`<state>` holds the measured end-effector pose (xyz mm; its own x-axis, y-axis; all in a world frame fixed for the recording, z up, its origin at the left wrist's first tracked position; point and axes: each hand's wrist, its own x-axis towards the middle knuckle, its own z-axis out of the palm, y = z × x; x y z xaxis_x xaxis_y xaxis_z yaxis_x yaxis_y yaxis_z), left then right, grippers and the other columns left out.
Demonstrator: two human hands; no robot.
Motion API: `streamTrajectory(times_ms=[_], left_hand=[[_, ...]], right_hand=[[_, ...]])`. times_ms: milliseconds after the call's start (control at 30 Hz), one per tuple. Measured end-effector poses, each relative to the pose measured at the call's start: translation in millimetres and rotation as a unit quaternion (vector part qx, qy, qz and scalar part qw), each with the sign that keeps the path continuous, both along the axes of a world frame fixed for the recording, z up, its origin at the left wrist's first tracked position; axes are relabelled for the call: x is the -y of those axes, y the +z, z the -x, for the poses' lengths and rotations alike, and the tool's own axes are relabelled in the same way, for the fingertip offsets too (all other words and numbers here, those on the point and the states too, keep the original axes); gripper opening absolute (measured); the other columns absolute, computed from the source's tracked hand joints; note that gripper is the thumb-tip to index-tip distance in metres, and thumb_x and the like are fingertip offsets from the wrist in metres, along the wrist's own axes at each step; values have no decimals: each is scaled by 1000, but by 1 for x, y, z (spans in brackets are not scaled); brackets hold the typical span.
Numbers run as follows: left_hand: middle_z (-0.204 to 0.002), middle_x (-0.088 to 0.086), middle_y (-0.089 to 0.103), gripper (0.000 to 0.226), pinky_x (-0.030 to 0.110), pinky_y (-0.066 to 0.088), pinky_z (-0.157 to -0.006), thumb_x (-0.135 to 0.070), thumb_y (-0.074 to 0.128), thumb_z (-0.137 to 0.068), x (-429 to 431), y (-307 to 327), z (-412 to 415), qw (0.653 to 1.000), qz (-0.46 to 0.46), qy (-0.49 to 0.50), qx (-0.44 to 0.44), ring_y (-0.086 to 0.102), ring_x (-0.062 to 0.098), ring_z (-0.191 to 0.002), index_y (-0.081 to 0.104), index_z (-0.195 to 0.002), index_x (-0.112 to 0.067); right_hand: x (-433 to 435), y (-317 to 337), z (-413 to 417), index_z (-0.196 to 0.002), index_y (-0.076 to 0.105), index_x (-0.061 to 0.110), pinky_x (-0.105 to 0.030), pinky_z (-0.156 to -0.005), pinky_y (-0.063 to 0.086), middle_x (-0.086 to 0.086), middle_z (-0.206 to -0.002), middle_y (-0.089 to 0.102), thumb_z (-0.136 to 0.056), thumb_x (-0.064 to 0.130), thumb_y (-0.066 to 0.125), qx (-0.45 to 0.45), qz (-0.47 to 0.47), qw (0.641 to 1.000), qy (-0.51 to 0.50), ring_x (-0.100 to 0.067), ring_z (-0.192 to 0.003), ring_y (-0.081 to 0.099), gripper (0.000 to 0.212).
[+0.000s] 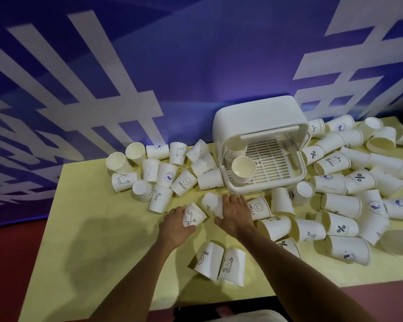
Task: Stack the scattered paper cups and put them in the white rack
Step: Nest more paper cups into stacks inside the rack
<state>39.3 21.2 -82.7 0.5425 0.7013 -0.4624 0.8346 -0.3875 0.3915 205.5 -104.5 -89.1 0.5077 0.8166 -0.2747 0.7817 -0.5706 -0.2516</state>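
Observation:
Many white paper cups lie scattered over a yellow table (98, 247). My left hand (175, 225) grips a cup printed with a rabbit and "Hi" (193, 215), tilted on its side. My right hand (236, 214) rests over another cup lying on its side (212, 203), fingers spread across it. Behind both hands stands the white rack (261, 126) with its lid raised. Inside, on the slatted tray, a stack of cups (242, 169) lies with its mouth facing me.
A cluster of cups (163, 173) lies left of the rack and a bigger pile (349, 196) fills the right side. Two cups (221, 261) lie close to me. A blue and white wall (149, 66) stands behind the table; the table's near edge runs just below my forearms.

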Motion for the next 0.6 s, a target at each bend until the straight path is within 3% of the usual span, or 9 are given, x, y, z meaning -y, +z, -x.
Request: streamTrajectory(times_ms=[100,233,400,600], left_hand=[[-120,0,57,67,42,47,-95,-43,75,-75,-2,2,1,1000,11,21,19,56,24,-112,49,-132,-20],[-112,-2,60,59,42,51,-91,-39,77,-72,-5,5,2,997,28,52,51,59,22,-105,54,-123,-19],[-108,1,65,57,41,54,-87,-34,79,-71,-5,12,-10,993,45,57,96,63,21,-99,58,-121,-15],[-115,3,63,61,36,53,-89,-33,80,-73,-5,25,-38,988,48,53,135,62,19,-101,55,-125,-13]], right_hand=[[2,9,-5,-131,46,11,-40,-99,42,-11,-123,56,-82,54,62,-37,-67,997,-27,-31,-113,53,68],[5,31,-18,-129,47,10,-38,-75,53,-7,-116,55,-79,52,68,-79,-170,981,-52,-27,-100,58,68],[3,64,-38,-125,45,11,-37,-73,53,-6,-113,54,-79,45,76,-132,-270,947,-110,-25,-92,59,65],[9,89,-60,-128,47,20,-45,-85,55,0,-120,53,-80,48,76,-158,-347,903,-199,-21,-105,58,63]])
